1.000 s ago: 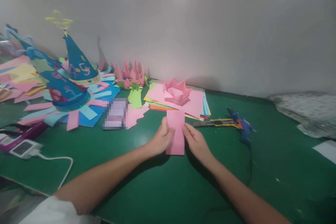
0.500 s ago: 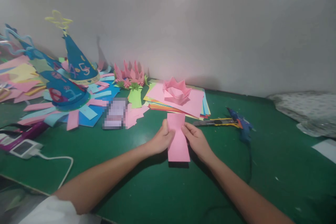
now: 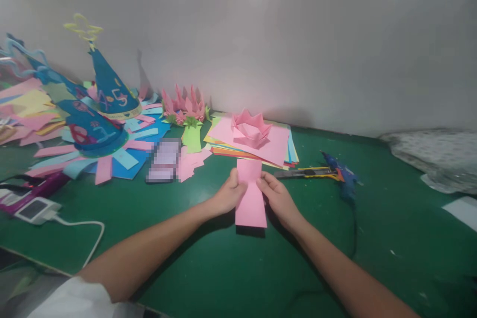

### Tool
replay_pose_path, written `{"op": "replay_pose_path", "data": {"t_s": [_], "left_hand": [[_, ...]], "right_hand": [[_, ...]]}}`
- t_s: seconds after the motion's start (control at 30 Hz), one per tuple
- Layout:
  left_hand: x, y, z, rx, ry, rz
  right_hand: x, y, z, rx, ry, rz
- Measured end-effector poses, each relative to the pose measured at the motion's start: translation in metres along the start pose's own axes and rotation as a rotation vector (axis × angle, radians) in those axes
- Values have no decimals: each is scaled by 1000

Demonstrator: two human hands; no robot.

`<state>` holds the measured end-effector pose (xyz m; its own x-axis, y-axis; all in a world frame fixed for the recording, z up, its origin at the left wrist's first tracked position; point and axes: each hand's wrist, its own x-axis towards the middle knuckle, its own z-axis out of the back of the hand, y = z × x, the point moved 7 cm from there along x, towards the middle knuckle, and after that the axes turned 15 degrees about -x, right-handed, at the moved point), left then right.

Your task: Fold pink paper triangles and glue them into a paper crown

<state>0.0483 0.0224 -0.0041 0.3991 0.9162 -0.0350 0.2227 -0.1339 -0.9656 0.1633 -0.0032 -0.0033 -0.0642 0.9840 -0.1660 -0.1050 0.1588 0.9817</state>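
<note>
A strip of pink paper [image 3: 250, 206] is held upright over the green table, its lower end toward me. My left hand [image 3: 228, 194] grips its left edge, thumb on the front face. On the right edge, my right hand [image 3: 278, 196] pinches the paper between thumb and fingers. The fingertips behind the sheet are hidden. Just beyond stands a folded pink paper flower [image 3: 251, 130], on a stack of coloured paper [image 3: 219, 131].
Left are blue paper cone hats [image 3: 112, 84], a pink paper crown [image 3: 185, 107], a blurred-out phone [image 3: 163, 161] and a white cable [image 3: 99, 226]. Right lie a yellow-handled cutter [image 3: 313, 173], a blue glue gun [image 3: 346, 179] with its cord and a patterned cloth [image 3: 432, 151].
The pink paper has shifted very slightly up and left, with both hands still gripping it. Everything else stays in place.
</note>
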Motion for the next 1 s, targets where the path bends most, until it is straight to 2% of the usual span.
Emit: {"op": "replay_pose_path", "data": {"t_s": [0.1, 0.37, 0.6, 0.87, 1.0], "left_hand": [[0, -1, -1, -104, -20, 10], [0, -9, 1, -365, -60, 63], [2, -14, 3, -358, -42, 14], [5, -8, 5, -383, -6, 61], [3, -6, 1, -242, 16, 123]], "right_hand": [[1, 0, -2, 80, 15, 2], [4, -2, 8, 94, -89, -43], [4, -2, 6, 191, -97, -100], [2, 0, 9, 39, -95, -31], [2, -1, 7, 0, -80, -23]]}}
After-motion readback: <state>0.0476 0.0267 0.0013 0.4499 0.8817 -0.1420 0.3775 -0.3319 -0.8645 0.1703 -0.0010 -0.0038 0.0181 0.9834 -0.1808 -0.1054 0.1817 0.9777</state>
